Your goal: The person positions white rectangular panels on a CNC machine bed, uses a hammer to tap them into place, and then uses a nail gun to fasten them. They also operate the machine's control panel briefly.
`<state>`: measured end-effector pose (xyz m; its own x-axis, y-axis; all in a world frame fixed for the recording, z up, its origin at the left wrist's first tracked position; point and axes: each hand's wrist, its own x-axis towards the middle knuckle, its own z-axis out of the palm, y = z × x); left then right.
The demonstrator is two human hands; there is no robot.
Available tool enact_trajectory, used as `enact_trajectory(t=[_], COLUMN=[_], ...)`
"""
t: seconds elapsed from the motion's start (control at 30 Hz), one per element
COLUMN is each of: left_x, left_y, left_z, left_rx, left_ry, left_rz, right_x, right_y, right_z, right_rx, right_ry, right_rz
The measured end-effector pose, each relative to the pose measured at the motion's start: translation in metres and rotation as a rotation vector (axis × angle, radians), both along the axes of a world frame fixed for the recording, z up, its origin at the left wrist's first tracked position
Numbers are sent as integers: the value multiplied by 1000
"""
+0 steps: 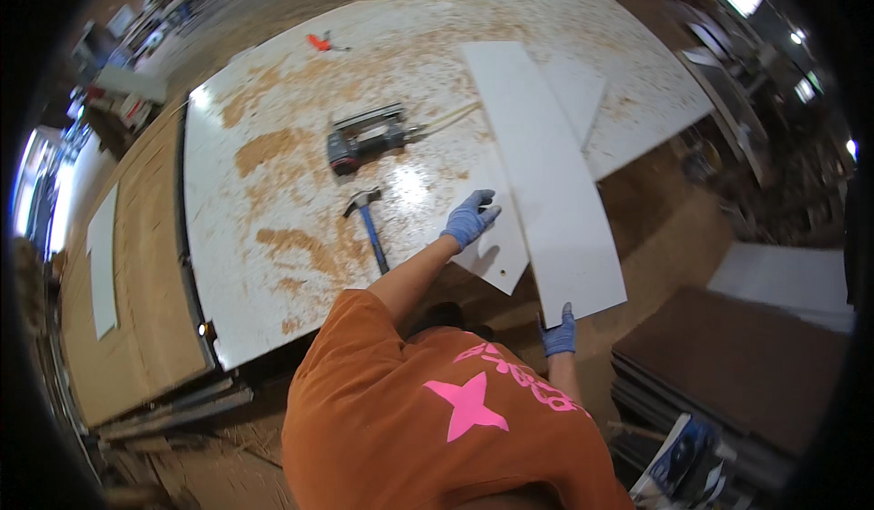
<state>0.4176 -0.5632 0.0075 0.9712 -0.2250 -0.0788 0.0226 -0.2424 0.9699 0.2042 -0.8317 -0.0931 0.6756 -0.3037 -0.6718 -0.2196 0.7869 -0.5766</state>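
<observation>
A long white board (546, 168) lies slantwise over the right part of the white worktable, its near end jutting past the table edge. My right hand (559, 332), in a blue-grey glove, grips that near end, thumb on top and the other fingers hidden beneath. My left hand (472, 218), gloved alike, hovers with bent, parted fingers just left of the board and holds nothing. Under it rests another white panel (503, 271) with a small dark hole. A blue-handled hammer (369, 228) and a nail gun (366, 138) with a pale hose lie to the left.
Sawdust is scattered over the white worktable (300, 178). An orange-red tool (319, 43) lies at its far left. One more white panel (575, 96) sits beneath the long board. A brown wooden table (150, 273) adjoins on the left. Stacked dark panels (728, 355) stand at right.
</observation>
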Motion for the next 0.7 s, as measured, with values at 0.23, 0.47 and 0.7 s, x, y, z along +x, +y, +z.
enact_trajectory(t=[0.23, 0.47, 0.7], left_x=[-9, -39, -34], left_y=[121, 236, 300], left_z=[10, -6, -26], left_rx=[484, 752, 765], left_ry=[-369, -157, -104], left_rz=[432, 623, 677], right_x=[97, 174, 315], right_y=[-23, 69, 203], right_z=[10, 70, 95], right_rx=[-432, -1375, -1452], right_ry=[270, -235, -517], right_rz=[117, 256, 794])
